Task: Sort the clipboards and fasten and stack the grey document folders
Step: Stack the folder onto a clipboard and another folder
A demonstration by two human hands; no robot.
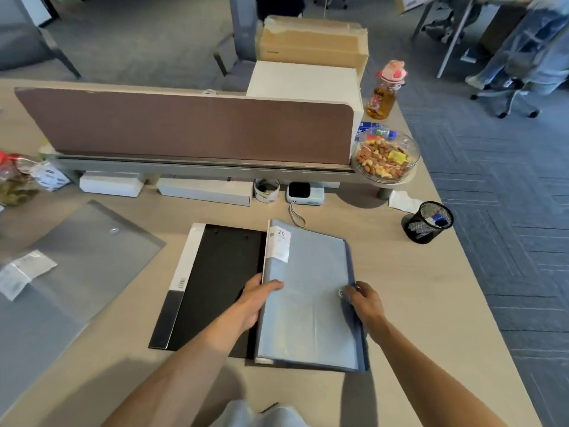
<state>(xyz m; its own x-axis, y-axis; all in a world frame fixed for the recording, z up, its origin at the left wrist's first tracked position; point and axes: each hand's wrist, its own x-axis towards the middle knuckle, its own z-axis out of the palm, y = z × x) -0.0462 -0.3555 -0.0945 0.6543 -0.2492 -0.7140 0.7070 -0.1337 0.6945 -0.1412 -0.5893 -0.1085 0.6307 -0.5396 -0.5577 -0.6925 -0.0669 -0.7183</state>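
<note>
A pale blue-grey document folder (311, 303) with a white "20" label lies in front of me on the desk, partly over the right edge of a black clipboard (212, 285) that has a white label strip. My left hand (257, 298) grips the folder's left spine edge, thumb on top. My right hand (365, 298) pinches the folder's right edge at a small round fastener. Two translucent grey snap folders (92, 257) lie flat at the left, one overlapping the other.
A brown divider panel (184, 124) runs across the back of the desk. Near it are white boxes, a tape roll (266, 190) and a small white device (305, 193). A nut bowl (386, 157), drink bottle (385, 90) and black mesh pen cup (428, 221) sit right.
</note>
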